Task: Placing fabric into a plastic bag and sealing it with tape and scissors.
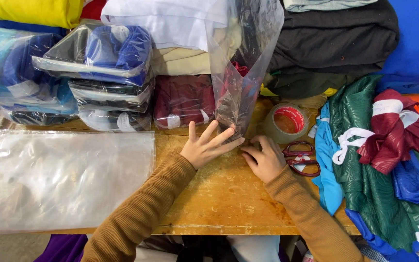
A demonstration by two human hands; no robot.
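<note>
A tall clear plastic bag (242, 58) stands upright on the wooden table (219, 194), with dark, maroon and blue cloth inside its lower part. My left hand (208, 147), fingers spread, presses against the bag's bottom edge from the left. Curled beside the same bottom corner, my right hand (265, 159) touches the bag with its fingertips. Both arms wear brown knit sleeves.
Red-handled scissors (302, 157) and a roll of clear tape (285, 122) lie just right of my right hand. Flat clear bags (59, 177) cover the table's left. Packed bags of cloth (107, 73) stack behind. Loose green, maroon and blue fabric (379, 160) piles at the right.
</note>
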